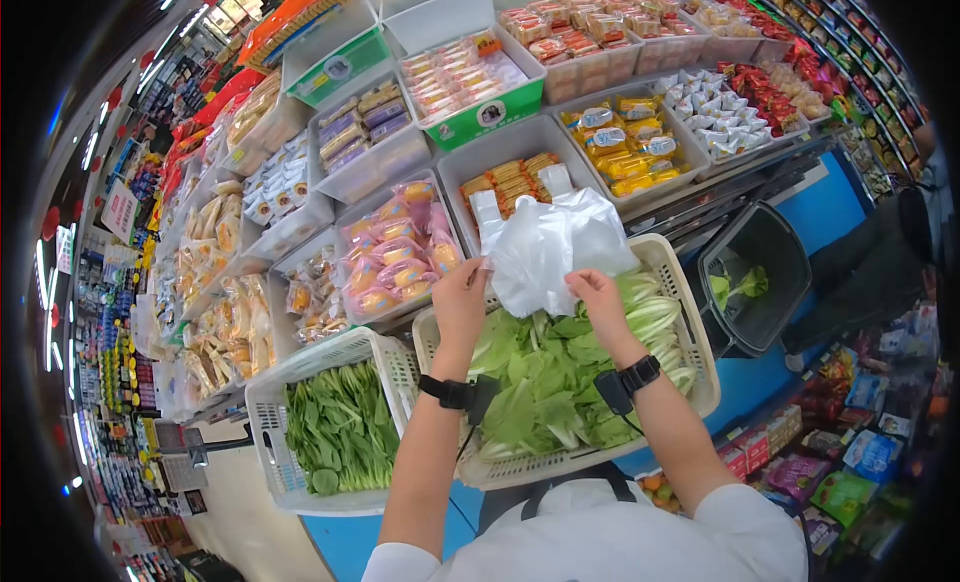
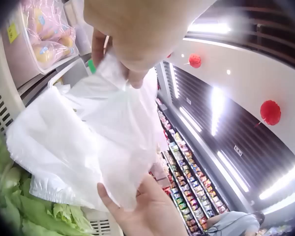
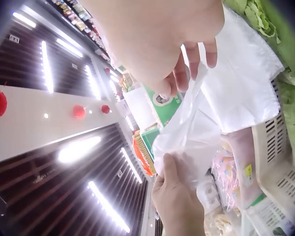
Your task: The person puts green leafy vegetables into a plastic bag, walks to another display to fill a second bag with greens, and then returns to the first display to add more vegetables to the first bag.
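Observation:
A thin white plastic bag (image 1: pixel 535 257) is spread between my two hands, over the far side of a cream basket (image 1: pixel 708 377) of leafy greens (image 1: pixel 545 382). My left hand (image 1: pixel 460 307) pinches its left edge, and the left wrist view has the film bunched at those fingertips. At the opposite edge, my right hand (image 1: pixel 602 304) holds the plastic between thumb and fingers. The right wrist view shows the left thumb (image 3: pixel 169 164) lying flat over the film. More white bags (image 1: pixel 600 232) lie folded behind the held one.
A white basket (image 1: pixel 262 432) of dark green leaves stands at left. Plastic bins of wrapped pastries (image 1: pixel 400 252) and yellow packets (image 1: pixel 630 147) rise behind. At right is a dark bin (image 1: pixel 770 302) with leaf scraps; a person's dark-clothed leg (image 1: pixel 860 262) is beside it.

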The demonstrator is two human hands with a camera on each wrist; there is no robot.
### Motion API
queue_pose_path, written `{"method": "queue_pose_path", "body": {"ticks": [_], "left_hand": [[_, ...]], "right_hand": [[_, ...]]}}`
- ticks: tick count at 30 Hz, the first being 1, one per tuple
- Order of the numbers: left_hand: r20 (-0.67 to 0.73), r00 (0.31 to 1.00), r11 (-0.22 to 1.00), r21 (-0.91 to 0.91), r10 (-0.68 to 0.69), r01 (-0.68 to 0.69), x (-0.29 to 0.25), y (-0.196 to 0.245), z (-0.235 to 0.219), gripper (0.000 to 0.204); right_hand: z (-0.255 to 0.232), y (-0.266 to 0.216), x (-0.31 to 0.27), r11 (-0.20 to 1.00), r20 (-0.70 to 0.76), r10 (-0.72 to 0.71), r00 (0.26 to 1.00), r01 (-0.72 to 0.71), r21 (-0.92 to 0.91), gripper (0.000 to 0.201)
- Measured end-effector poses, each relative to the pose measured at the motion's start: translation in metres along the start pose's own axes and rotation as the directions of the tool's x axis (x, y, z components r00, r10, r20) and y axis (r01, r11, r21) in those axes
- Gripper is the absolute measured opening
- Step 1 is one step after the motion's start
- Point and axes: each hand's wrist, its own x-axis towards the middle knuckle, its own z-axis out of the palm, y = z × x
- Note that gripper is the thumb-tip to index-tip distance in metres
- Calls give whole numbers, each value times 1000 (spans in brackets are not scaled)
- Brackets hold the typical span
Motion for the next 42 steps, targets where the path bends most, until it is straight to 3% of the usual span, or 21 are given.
{"method": "queue_pose_path", "body": {"ticks": [3, 5, 6, 8, 12, 14, 15, 17, 20, 21, 24, 26, 27, 29, 31, 32, 34, 36, 38, 40, 42], "left_hand": [[-69, 992, 986, -125, 107, -115, -2, -1, -9, 14], [-30, 972, 972, -11, 234, -234, -5, -8, -12, 15], [-29, 972, 972, -7, 233, -233, -6, -10, -13, 15], [0, 991, 989, -52, 136, -136, -8, -13, -12, 15], [83, 997, 999, -43, -3, 6, -11, -28, -19, 27], [156, 975, 917, 343, 159, -205, -12, -31, -25, 41], [156, 975, 917, 342, 159, -204, -14, -11, -26, 41], [26, 848, 760, 430, 529, -487, -25, 28, -15, 51], [85, 811, 779, 238, 579, -581, -17, 11, 11, 41], [81, 810, 778, 236, 581, -582, -16, 3, 14, 41], [-75, 986, 988, 29, 151, -149, -7, -6, -2, 33], [-127, 989, 994, -72, 69, -78, -1, -2, -15, 30], [-164, 986, 985, -174, -29, 0, -1, -3, -20, 27], [-179, 984, 994, -108, -14, -6, 1, -11, -22, 26], [-163, 980, 956, 286, 115, -64, 1, -8, -21, 25], [-166, 979, 956, 286, 117, -66, 1, -13, -23, 25], [-260, 964, 942, 333, 48, 43, 1, -32, -37, 22], [-599, 736, 912, 405, 314, -59, 8, -39, -75, 15], [-621, 693, 808, 582, 365, 96, 8, -62, -136, 11], [-658, 699, 958, -236, -280, 162, -7, -5, -189, 23], [-559, 770, 945, -271, -308, 181, -38, -2, -218, 28]], "right_hand": [[15, 4, -1, 960, -238, 124, 963, -55, 276, 29], [18, -1, -4, 794, -29, 371, 928, -301, 529, 33], [20, 6, -3, 791, -26, 373, 928, -303, 531, 33], [21, 17, -1, 614, 317, 414, 853, -519, 594, 29], [9, 15, -6, 739, 237, 340, 910, -414, 532, 26], [0, 6, -2, 696, 175, 323, 930, -358, 622, 24], [4, -11, -3, 697, 174, 323, 930, -358, 621, 24], [17, -37, -6, 709, 178, 211, 961, -276, 650, 21], [38, -43, -2, 750, 317, 208, 925, -359, 556, 20], [37, -40, 1, 754, 315, 205, 927, -355, 553, 20], [29, -32, 13, 800, 325, 123, 938, -287, 527, 24], [27, -30, 21, 978, 245, -173, 954, 196, -71, 52], [31, -23, 29, 978, 253, -173, 952, 196, -69, 52], [46, -5, 53, 451, 211, -323, 923, 346, -823, 77], [54, 8, 75, 268, 261, -225, 939, 317, -910, 81], [55, 11, 82, 71, 283, -115, 952, 292, -954, 86], [58, 15, 87, 27, 251, -92, 964, 254, -967, 86], [62, 13, 94, -13, 218, -68, 974, 217, -976, 87], [63, 10, 98, 11, 180, 45, 983, 180, -984, 88], [61, 14, 98, 15, 186, 1, 983, 186, -983, 88], [69, 6, 90, 130, 148, -69, 987, 156, -979, 84]]}}
